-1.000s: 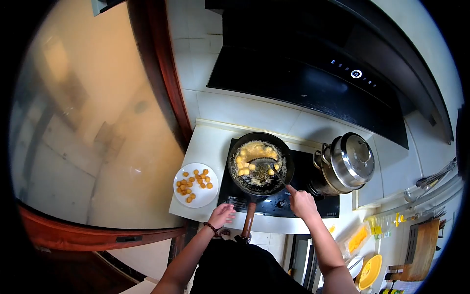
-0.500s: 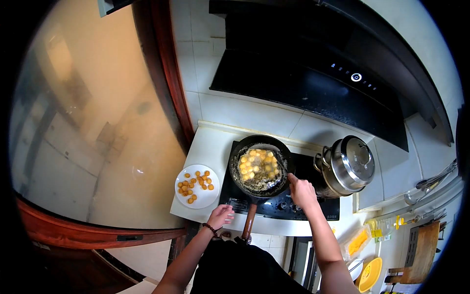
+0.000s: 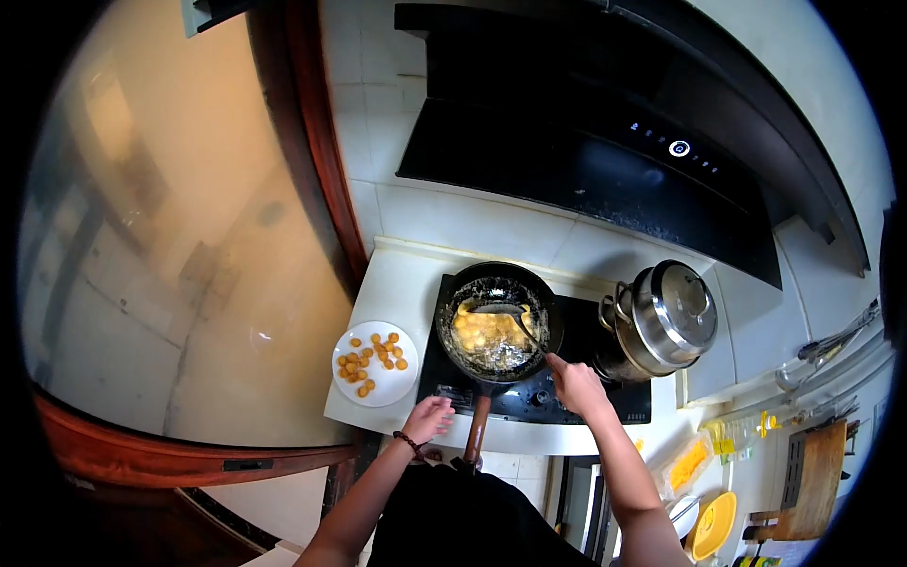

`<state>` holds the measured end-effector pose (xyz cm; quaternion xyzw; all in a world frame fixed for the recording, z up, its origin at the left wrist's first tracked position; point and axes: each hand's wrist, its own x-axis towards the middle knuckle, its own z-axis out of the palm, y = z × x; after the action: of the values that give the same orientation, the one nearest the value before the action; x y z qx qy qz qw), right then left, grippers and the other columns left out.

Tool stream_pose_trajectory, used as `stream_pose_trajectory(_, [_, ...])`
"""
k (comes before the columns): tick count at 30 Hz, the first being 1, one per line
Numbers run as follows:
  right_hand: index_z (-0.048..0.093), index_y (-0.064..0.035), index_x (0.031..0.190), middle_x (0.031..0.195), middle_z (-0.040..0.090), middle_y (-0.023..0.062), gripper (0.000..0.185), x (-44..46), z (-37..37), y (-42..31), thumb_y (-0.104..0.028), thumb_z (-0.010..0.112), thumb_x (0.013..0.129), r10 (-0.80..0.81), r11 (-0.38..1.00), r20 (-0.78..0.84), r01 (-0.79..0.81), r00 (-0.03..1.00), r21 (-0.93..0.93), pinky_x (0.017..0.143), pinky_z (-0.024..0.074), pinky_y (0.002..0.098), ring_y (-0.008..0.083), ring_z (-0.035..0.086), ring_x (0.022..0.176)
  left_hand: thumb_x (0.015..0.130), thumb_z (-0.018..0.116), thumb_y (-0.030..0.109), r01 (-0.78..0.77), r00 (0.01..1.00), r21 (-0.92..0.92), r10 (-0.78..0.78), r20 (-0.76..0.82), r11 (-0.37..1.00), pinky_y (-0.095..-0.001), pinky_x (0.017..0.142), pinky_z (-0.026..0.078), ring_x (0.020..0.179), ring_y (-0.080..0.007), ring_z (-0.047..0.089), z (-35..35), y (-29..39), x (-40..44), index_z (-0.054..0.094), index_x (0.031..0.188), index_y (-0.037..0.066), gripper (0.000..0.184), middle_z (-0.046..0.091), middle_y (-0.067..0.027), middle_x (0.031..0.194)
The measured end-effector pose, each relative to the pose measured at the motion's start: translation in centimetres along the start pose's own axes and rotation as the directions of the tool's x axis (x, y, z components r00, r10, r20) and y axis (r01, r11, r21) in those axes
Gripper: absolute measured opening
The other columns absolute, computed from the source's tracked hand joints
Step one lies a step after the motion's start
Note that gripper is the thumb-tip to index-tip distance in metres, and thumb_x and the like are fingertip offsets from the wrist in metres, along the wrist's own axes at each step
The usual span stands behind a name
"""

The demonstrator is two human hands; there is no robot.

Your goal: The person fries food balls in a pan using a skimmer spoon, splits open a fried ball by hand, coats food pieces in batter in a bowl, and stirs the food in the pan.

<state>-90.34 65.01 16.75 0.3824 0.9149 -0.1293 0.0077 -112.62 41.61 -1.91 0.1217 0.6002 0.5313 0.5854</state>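
The kitchen's white countertop (image 3: pixel 383 274) carried a black glass hob (image 3: pixel 520 408) below a dark range hood (image 3: pixel 586 175). At left lay a white plate (image 3: pixel 385 387) of browned balls (image 3: pixel 402 364). The left hand (image 3: pixel 431 419) hung loosely curled, empty, near the brown wok handle (image 3: pixel 478 432). In the black wok (image 3: pixel 501 275), golden balls (image 3: pixel 484 331) clustered in foamy oil on the near side of a spatula (image 3: pixel 501 309). The right hand (image 3: pixel 578 386) gripped the spatula; farther right stood a lidded steel pot (image 3: pixel 675 317).

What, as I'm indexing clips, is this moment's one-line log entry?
right hand: grips spatula in pan; left hand: empty, beside pan handle; plate: browned balls
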Motion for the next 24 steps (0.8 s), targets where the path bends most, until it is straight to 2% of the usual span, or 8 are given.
stream_pose_trajectory(4, [0.061,-0.0163,0.132,0.088,0.069,0.0266,0.041,-2.5,-1.6,0.4,-0.014,0.061,0.091,-0.001,0.998,0.044,-0.002,0.999,0.067,0.078,0.0550,0.0546,0.0453,0.067,0.083,0.100,0.061,0.043,0.011,1.000,-0.004,-0.011,0.004,1.000,-0.0324,0.076,0.056,0.095,-0.0177,0.067,-0.2,-0.2,0.1,0.055,0.127,0.011,0.041,0.067,-0.0083,0.117])
stream_pose_trajectory(10, [0.060,-0.0017,0.129,0.114,0.068,0.0247,0.040,-4.2,-3.5,1.0,-0.006,0.062,0.090,0.103,0.949,0.026,-0.106,0.994,0.296,0.091,0.0528,0.0464,0.0427,0.064,0.105,0.100,0.062,0.043,0.022,1.000,0.003,-0.022,0.008,1.000,-0.0322,0.076,0.056,0.095,-0.0178,0.067,0.1,0.1,-0.1,0.056,0.127,0.011,0.042,0.067,-0.0093,0.119])
stream_pose_trajectory(11, [0.060,-0.0048,0.130,0.100,0.067,0.0289,0.039,-3.9,-2.2,2.0,-0.007,0.059,0.091,0.050,0.949,-0.108,-0.013,0.993,0.315,0.087,0.0526,0.0529,0.0467,0.066,0.093,0.100,0.062,0.043,0.028,1.000,0.006,-0.028,0.012,1.000,-0.0322,0.076,0.056,0.096,-0.0177,0.067,0.1,0.0,0.0,0.056,0.127,0.011,0.042,0.067,-0.0090,0.119])
stream_pose_trajectory(14, [0.058,-0.0023,0.131,0.105,0.067,0.0287,0.039,-2.3,0.0,3.1,-0.007,0.057,0.093,0.099,0.950,-0.175,-0.041,0.980,0.308,0.090,0.0513,0.0533,0.0477,0.064,0.097,0.100,0.062,0.040,0.029,0.999,0.018,-0.030,0.018,0.999,-0.0327,0.076,0.056,0.094,-0.0175,0.068,0.3,0.0,0.3,0.057,0.125,0.012,0.038,0.068,-0.0074,0.115])
stream_pose_trajectory(20, [0.054,-0.0019,0.134,0.119,0.064,0.0288,0.039,-1.7,2.4,2.5,-0.011,0.057,0.096,0.213,0.910,-0.078,-0.168,0.974,0.378,0.096,0.0494,0.0484,0.0490,0.061,0.109,0.101,0.062,0.038,0.015,1.000,0.026,-0.015,0.025,1.000,-0.0331,0.076,0.057,0.092,-0.0173,0.069,0.3,0.4,0.5,0.056,0.123,0.012,0.034,0.068,-0.0066,0.114])
stream_pose_trajectory(22, [0.052,-0.0043,0.139,0.102,0.070,0.0252,0.042,-1.6,7.8,5.4,-0.012,0.056,0.098,0.084,0.943,-0.230,-0.003,0.970,0.332,0.074,0.0566,0.0465,0.0434,0.069,0.081,0.101,0.062,0.038,0.023,1.000,0.020,-0.023,0.013,1.000,-0.0331,0.076,0.057,0.093,-0.0174,0.069,0.0,0.2,0.2,0.056,0.123,0.012,0.035,0.068,-0.0067,0.114])
stream_pose_trajectory(23, [0.052,-0.0043,0.139,0.102,0.070,0.0252,0.042,-1.8,7.3,4.8,-0.012,0.056,0.098,0.081,0.943,-0.228,-0.001,0.970,0.332,0.074,0.0566,0.0465,0.0434,0.069,0.081,0.101,0.061,0.038,0.017,1.000,0.012,-0.018,0.012,1.000,-0.0331,0.076,0.057,0.093,-0.0176,0.069,-0.1,0.2,0.1,0.056,0.123,0.012,0.035,0.068,-0.0069,0.114])
stream_pose_trajectory(24, [0.050,-0.0071,0.139,0.089,0.066,0.0193,0.040,-2.2,6.0,3.3,-0.014,0.054,0.100,0.258,0.773,0.019,-0.219,0.966,0.595,0.059,0.0511,0.0402,0.0327,0.062,0.065,0.101,0.061,0.038,0.010,1.000,0.003,-0.010,0.012,1.000,-0.0330,0.077,0.057,0.093,-0.0177,0.069,-0.1,0.3,0.1,0.056,0.124,0.012,0.035,0.068,-0.0071,0.115])
